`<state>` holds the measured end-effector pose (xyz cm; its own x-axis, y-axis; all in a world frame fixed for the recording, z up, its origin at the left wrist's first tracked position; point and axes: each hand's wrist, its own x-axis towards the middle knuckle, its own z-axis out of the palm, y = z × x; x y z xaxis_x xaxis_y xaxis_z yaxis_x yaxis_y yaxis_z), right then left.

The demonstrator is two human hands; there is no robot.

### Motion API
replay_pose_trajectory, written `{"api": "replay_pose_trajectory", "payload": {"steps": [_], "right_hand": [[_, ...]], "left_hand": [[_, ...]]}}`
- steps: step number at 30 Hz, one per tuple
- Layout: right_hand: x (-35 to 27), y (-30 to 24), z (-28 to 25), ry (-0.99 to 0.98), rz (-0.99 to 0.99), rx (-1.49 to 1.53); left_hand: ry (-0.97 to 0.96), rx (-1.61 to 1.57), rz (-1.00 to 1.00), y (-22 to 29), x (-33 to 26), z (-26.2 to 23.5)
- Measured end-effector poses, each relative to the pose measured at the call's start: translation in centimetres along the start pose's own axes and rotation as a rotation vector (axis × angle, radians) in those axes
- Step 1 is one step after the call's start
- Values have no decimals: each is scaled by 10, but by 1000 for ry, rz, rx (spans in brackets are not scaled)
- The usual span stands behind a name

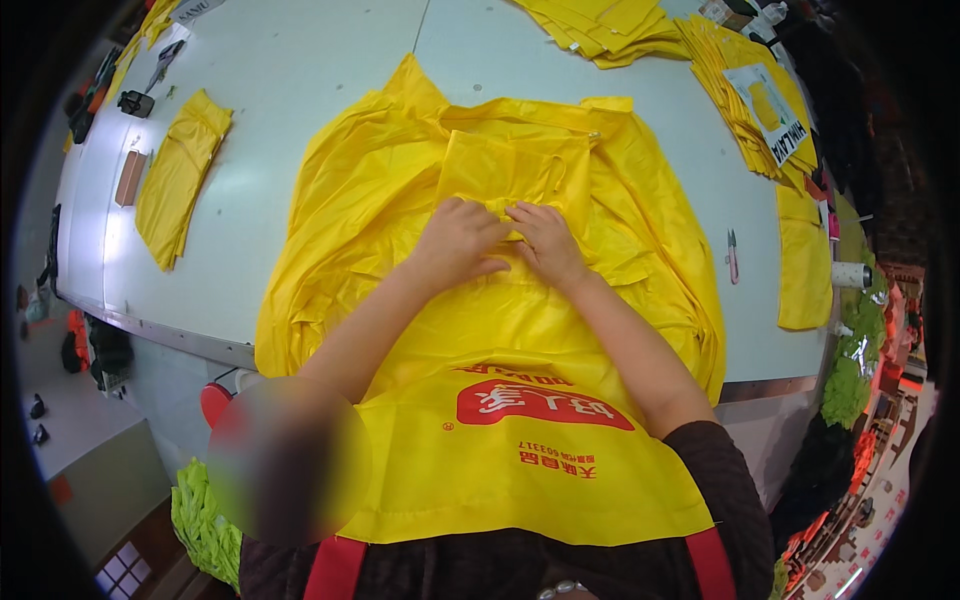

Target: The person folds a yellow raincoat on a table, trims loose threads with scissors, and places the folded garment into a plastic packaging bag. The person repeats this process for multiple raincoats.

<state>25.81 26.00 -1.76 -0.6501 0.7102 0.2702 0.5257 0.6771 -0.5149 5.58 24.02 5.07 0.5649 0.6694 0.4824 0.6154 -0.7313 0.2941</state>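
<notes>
A large, shiny yellow garment [350, 190], crumpled and possibly a raincoat, lies spread on the table in front of me. Near its middle is a raised yellow flap or panel [510, 165]. My left hand [462, 243] and my right hand [547, 245] are close together at the lower edge of this panel. Both have their fingers bent and pressed on the fabric, gripping a fold; the fingertips are partly hidden. A yellow apron [480, 490] with a red print and red straps covers my front, and it meets the garment at the near side.
Yellow folded pieces [185, 180] lie at the left beside a brown block [130, 178] and a black tool [136, 103]. Yellow stacks [610, 30] lie at the far right, one under a printed sheet [765, 110]. Snips [733, 257] and a thread cone [850, 275] are right.
</notes>
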Motion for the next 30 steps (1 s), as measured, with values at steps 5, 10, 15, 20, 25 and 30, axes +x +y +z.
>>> {"api": "replay_pose_trajectory", "payload": {"steps": [5,10,15,20,25,30], "right_hand": [[6,-4,-6,43,-9,40],[8,-29,-27,94,-110,-175],[13,-3,-13,33,7,15],[21,6,-14,4,75,112],[25,-20,-35,198,-140,-291],[22,7,-26,19,-10,-71]], "left_hand": [[-124,-201,-347,-16,-26,33],[-196,-291,-516,-28,-19,42],[-80,31,-374,-7,-8,22],[-104,175,-207,-4,-12,28],[-163,-206,-404,-35,-13,37],[-232,-295,-518,-46,-3,41]]}}
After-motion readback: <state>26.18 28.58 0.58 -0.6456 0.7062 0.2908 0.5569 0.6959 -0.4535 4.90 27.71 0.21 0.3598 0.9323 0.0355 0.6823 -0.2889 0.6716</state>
